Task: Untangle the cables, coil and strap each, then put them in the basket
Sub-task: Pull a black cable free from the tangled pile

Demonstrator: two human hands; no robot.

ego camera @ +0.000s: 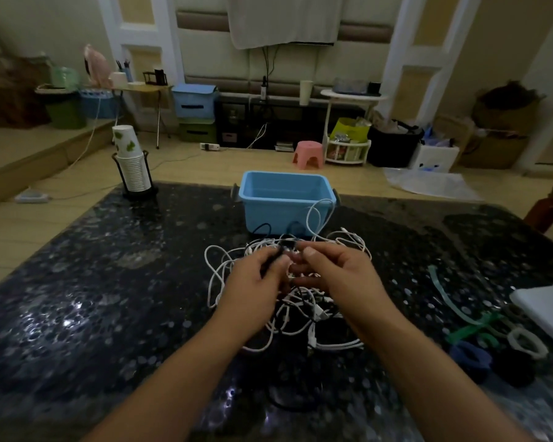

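A tangle of white and black cables [304,317] lies in the middle of the dark speckled table [109,298]. My left hand [253,282] is over the tangle and pinches a black cable near its plug end. Just to its right, my right hand [336,275] has its fingers curled among the cables, with its fingertips close to the left hand's. Whether it grips a cable is unclear. Behind the tangle stands a light blue plastic basket [288,202], which looks empty. One white cable loops up against its front wall.
Several straps [470,330] in green, blue, black and white lie at the right of the table. A white flat object [546,307] sits at the right edge. A stack of paper cups in a black holder [131,167] stands at the table's far left corner.
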